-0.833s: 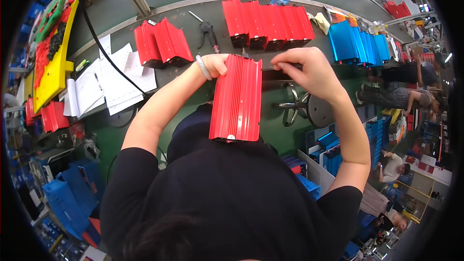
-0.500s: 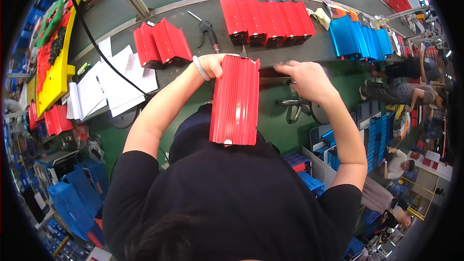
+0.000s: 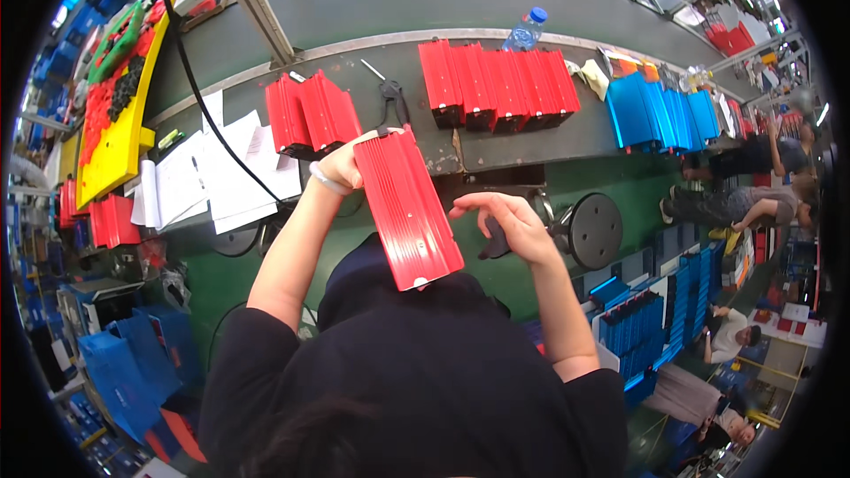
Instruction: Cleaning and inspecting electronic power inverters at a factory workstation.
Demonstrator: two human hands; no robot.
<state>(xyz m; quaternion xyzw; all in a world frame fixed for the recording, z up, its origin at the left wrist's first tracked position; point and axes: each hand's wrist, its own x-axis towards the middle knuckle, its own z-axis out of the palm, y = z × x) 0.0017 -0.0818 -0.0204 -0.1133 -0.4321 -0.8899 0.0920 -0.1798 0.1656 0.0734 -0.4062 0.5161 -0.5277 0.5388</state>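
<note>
Red case [image 3: 407, 212] mostly bodyward of bench edge [image 3: 522, 160].

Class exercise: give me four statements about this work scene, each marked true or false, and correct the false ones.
1. The left hand holds a red, ribbed metal case. True.
2. The clear plastic bottle with a blue cap stands in front of the row of upright red metal cases. False: the bottle is behind that row.
3. The bright blue metal cases are to the right of that row. True.
4. The right hand grips the white paper sheets. False: it is near the held case, well away from the sheets.
</note>
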